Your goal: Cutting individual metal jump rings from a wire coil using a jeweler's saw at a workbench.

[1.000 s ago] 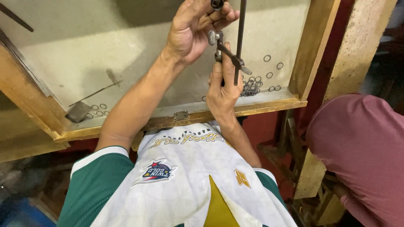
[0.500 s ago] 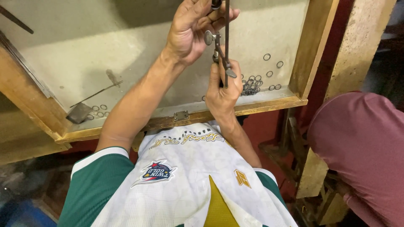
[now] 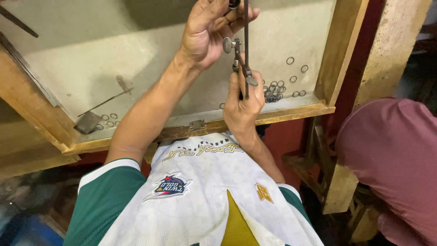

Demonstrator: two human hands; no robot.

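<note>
Now, the bench [image 3: 91, 50] fills the view, a pale sunken surface inside a wooden frame [image 3: 291, 114] with a small metal hinge [image 3: 196, 124] on its near edge. At the right, beyond the bench's right edge, a person in a maroon garment [image 3: 391, 150] sits close by. Over the far middle of the bench, the left hand [image 3: 207, 32] is up high, its grip closed around the top of a thin dark metal tool [image 3: 246, 50] that stands nearly upright. Just below it, the right hand [image 3: 243, 102] has its grip wrapped around the tool's lower end, thumb pressed along the shaft, close above the near edge. A small clamp screw with a round head [image 3: 227, 44] juts from the tool between the two hands. Near the left corner lies a flat metal scraper [image 3: 88, 120] with a thin rod. Small metal rings [image 3: 273, 91] cluster by the near right corner, and a few more rings [image 3: 109, 119] sit beside the scraper.
</note>
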